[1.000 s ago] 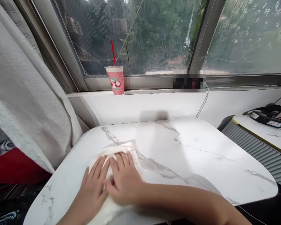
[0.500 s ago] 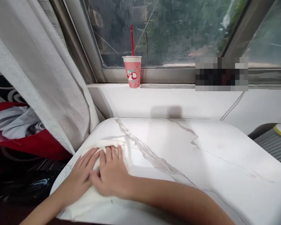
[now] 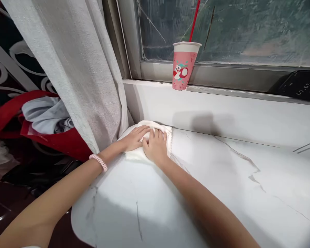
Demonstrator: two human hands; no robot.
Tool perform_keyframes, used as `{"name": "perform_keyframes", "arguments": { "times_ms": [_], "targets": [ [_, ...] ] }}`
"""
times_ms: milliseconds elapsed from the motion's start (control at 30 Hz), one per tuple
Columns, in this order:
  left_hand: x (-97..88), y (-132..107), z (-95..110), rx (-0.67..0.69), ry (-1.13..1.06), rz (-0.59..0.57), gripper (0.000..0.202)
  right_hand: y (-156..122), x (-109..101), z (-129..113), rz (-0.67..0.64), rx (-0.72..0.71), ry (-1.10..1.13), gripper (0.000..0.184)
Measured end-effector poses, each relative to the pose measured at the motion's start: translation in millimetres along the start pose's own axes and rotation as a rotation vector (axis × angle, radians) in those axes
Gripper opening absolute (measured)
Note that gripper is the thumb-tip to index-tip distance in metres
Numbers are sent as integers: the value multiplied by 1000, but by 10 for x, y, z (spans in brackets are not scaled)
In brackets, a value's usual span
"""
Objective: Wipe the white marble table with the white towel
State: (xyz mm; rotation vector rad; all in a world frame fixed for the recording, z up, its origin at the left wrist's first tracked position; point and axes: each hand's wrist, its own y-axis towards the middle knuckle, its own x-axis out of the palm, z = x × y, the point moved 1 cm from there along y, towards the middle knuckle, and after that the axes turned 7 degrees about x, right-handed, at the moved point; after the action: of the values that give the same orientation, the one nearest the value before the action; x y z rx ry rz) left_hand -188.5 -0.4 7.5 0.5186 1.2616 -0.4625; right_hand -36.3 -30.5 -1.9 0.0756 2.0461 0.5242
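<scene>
A white cloth (image 3: pixel 167 132) lies at the far left corner of the white marble table (image 3: pixel 222 179), close to the wall. Both palms press flat on it, side by side. My left hand (image 3: pixel 133 138) has its fingers stretched out over the cloth's left part, and a pink hair tie circles that wrist. My right hand (image 3: pixel 155 146) lies beside it with fingers extended and together, covering the cloth's middle.
A grey curtain (image 3: pixel 74 69) hangs just left of the table corner. A pink paper cup (image 3: pixel 182 67) with a red straw stands on the window sill. A red bag (image 3: pixel 41 127) with clothes sits left below. A dark device (image 3: pixel 299 86) rests on the sill at right.
Both hands have slid the cloth away from me, from the near left part of the table to its far left corner by the wall. The camera has turned left and moved closer.
</scene>
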Motion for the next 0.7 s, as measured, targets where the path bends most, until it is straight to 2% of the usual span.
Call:
{"name": "perform_keyframes", "arguments": {
  "times_ms": [200,300,433,567,700],
  "targets": [
    [-64,259,-263,-54,-9,-68,64,344,151,31,13,39,-36,50],
    [-84,257,-382,-103,-13,-57,64,482,233,-17,-3,12,-46,47],
    [-66,132,-490,-148,-19,22,62,586,313,-119,-41,-49,-37,44],
    [-41,-81,-443,-207,-15,84,61,538,320,-209,-92,-118,-1,47],
    [-31,-321,-241,-217,-9,91,62,340,247,-271,-123,-152,29,48]
  ]
}}
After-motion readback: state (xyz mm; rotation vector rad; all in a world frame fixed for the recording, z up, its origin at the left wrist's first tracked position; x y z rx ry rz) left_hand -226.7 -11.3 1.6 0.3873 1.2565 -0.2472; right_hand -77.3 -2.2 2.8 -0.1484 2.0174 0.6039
